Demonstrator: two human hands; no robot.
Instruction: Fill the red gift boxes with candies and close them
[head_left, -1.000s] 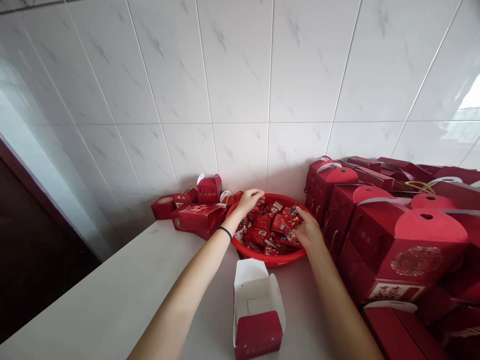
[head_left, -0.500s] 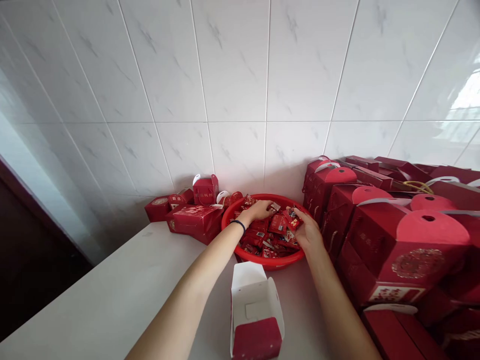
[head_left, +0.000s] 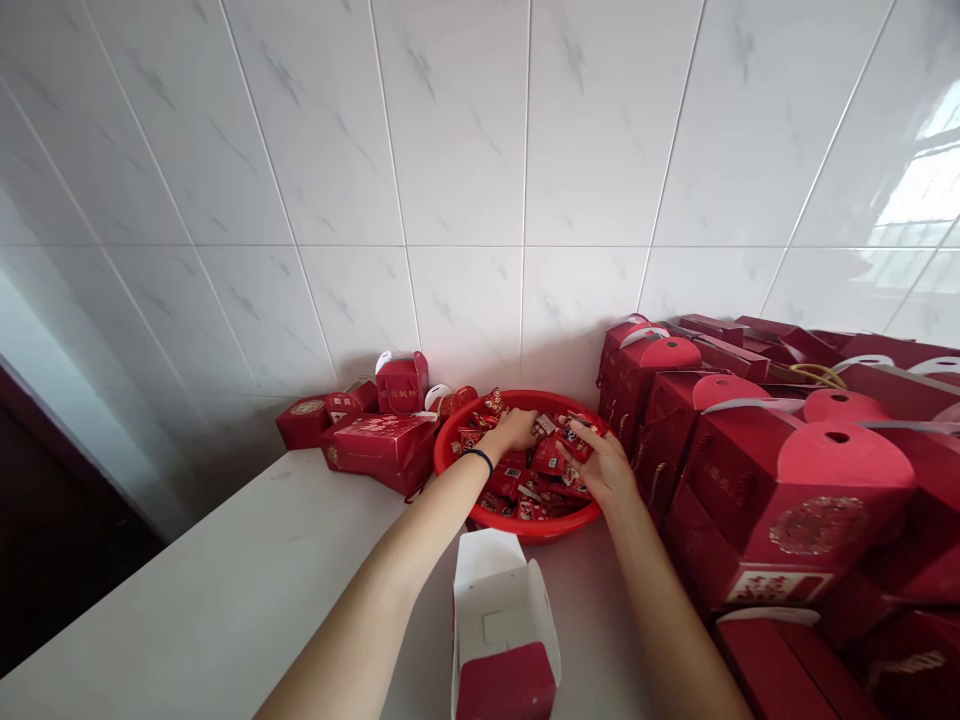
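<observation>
Left hand: I am watching the left hand (head_left: 517, 428) from afar; it is lying over the red packets (head_left: 517, 482) in the basin. Its grip is curling downward, and I cannot tell whether it is pinching anything.
Right hand: At the basin's right part, the right hand (head_left: 606, 470) is turning its palm inward; its grip, partly spread, seems to be holding one shiny packet (head_left: 576, 436).
Basin: The red plastic basin (head_left: 555, 528) is standing on the bench (head_left: 300, 560), just beyond the open gift box.
Risk: In my judgement, the loose hold could be letting the smooth packet slip back. The right forearm is passing close to the stacked gift boxes (head_left: 727, 475), so a wide swing could be knocking them.
Open gift box: Between the forearms, the open gift box (head_left: 506, 685) is facing its mouth upward. Its long axis is running away from the near red flap toward the basin.
Packet direction: The held packet is appearing too small, so I am leaving its long axis unjudged.
</observation>
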